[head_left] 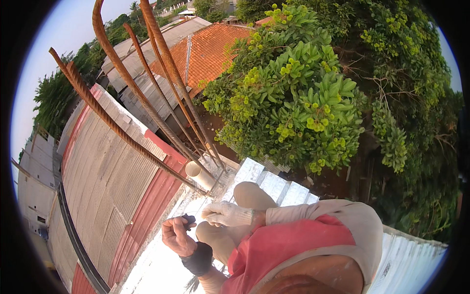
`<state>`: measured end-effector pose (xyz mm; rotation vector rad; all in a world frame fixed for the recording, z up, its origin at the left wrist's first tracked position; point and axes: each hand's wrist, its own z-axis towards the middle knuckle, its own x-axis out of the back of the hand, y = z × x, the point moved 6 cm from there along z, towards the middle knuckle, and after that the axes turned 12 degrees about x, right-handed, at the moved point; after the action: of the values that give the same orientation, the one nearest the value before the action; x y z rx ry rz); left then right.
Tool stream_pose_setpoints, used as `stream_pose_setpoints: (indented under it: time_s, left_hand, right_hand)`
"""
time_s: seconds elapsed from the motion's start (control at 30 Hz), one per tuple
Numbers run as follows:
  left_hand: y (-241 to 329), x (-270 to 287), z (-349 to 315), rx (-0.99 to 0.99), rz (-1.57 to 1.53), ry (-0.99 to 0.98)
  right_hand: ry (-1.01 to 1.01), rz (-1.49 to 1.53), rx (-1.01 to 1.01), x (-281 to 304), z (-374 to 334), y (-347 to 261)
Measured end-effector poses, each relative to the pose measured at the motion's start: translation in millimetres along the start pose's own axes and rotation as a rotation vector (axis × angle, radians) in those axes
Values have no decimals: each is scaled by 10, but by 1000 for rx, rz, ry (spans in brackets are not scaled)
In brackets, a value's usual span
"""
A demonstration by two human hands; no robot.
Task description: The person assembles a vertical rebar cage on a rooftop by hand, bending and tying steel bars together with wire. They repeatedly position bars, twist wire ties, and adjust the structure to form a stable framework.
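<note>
My left hand (177, 237) is bare, with a black band (199, 259) round the wrist. Its thumb and fingertips pinch a small dark object (188, 221) whose kind I cannot make out. Just to the right, my right hand (229, 214) wears a white knit glove. Its fingers are closed and point toward the dark object, with a small gap between the two hands. What the gloved fingers hold, if anything, is too small to tell. Both hands are above my bent knees (254, 196), over a bright silvery metal sheet (161, 272).
Several rusty rebar rods (127, 134) rise ahead on the left, beside a short white pipe (199, 175). The roof edge drops off past the silvery ridged sheets (274, 185). Beyond are a leafy tree (293, 98), a lower grey-and-red roof (112, 171) and an orange tiled roof (210, 49).
</note>
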<state>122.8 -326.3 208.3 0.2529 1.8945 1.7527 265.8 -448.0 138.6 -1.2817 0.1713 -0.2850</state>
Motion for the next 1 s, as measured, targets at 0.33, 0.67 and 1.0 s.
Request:
stream_pose_setpoints:
  time_s: [0.33, 0.67, 1.0]
  left_hand:
    - [-692, 928, -753, 180, -163, 183]
    - [-891, -340, -1100, -512, 1031, -151]
    - [-1337, -183, -697, 166, 210, -276]
  right_hand:
    - [-100, -357, 68, 902, -955, -813]
    - [-316, -1365, 593, 501, -1002, -654]
    - [-215, -856, 400, 556, -576, -766]
